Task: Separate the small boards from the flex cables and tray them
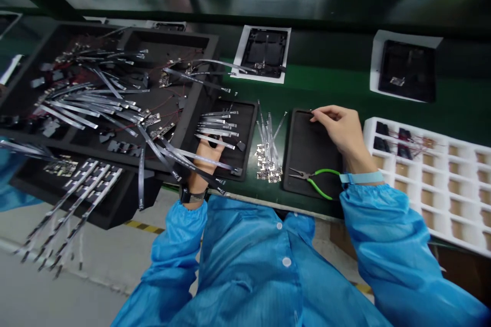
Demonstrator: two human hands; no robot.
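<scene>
My left hand [209,157] is at the near left of a small black tray [249,112], partly covered by flat ribbon cables [218,125]. Its fingers curl in among those cables, and what they grip is hidden. At the far left corner of a second black tray [299,148], my right hand [339,125] has thumb and forefinger pinched together. Anything between those fingertips is too small to name. Green-handled pliers [312,176] lie in this second tray, below the right hand. Between the two trays lies a bunch of small circuit boards with ribbon cables [269,156].
A large black foam box [213,56] on the left holds many cables and boards. To the right stands a white compartment tray [418,176] with black parts in some cells. Black panels [264,43] [408,69] rest on white sheets behind. Another person's blue sleeve [15,184] shows far left.
</scene>
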